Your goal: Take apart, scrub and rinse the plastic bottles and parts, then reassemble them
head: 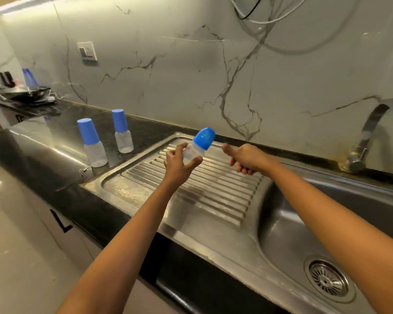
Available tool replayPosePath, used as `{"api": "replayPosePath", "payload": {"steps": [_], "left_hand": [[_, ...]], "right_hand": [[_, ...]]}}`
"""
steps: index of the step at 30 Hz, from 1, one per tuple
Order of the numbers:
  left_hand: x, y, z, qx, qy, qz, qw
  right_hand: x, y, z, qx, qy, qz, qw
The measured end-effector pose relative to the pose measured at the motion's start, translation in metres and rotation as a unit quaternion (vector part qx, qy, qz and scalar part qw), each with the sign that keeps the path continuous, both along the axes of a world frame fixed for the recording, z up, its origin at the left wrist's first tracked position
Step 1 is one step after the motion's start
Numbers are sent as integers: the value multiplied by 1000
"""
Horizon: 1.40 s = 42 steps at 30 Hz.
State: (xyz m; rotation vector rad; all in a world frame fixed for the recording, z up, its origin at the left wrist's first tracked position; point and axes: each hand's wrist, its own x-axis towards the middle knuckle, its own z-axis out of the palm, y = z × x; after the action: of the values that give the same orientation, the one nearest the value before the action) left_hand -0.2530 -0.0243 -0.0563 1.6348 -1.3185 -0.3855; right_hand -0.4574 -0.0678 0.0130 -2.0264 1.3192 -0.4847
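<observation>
Head camera: the left hand (177,164) grips a small clear plastic bottle with a blue cap (197,146), tilted above the ribbed steel drainboard (202,191). Just beside its cap, the right hand (245,158) is curled, thumb out, holding nothing (somewhat blurred). Two matching capped bottles (91,143) (122,132) stand upright on the black counter (143,132).

Wall switch (87,51), dangling cables (259,22), dark pan (25,94)

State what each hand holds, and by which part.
Left hand grips the bottle by its clear body, blue cap free. Right hand holds nothing.
</observation>
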Motion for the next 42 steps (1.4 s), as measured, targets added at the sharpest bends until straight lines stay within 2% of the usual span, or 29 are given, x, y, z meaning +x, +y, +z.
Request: {"api": "replayPosePath", "payload": {"steps": [2,6,14,17,24,28,39,42], "left_hand": [[19,-20,-1,22,-16,58,998],[53,-56,5,-1,-13,138,990],[129,-134,16,-17,80,212,974],[157,-158,11,-22,110,236,965],[190,-178,-14,37,30,291,956],[195,-184,-21,39,31,297,953],[159,-168,-11,111,82,291,947],[138,-159,-6,101,88,279,951]], "right_hand": [[8,-11,-14,-32,44,21,998],[21,-32,-31,-167,67,12,984],[36,-66,-54,-272,-5,20,962],[42,-78,-63,-265,-6,40,963],[59,-89,-72,-229,-12,59,971],[62,-87,-73,-218,-18,68,973],[45,-72,-64,-213,-3,62,975],[31,-59,-55,-211,15,52,976]]}}
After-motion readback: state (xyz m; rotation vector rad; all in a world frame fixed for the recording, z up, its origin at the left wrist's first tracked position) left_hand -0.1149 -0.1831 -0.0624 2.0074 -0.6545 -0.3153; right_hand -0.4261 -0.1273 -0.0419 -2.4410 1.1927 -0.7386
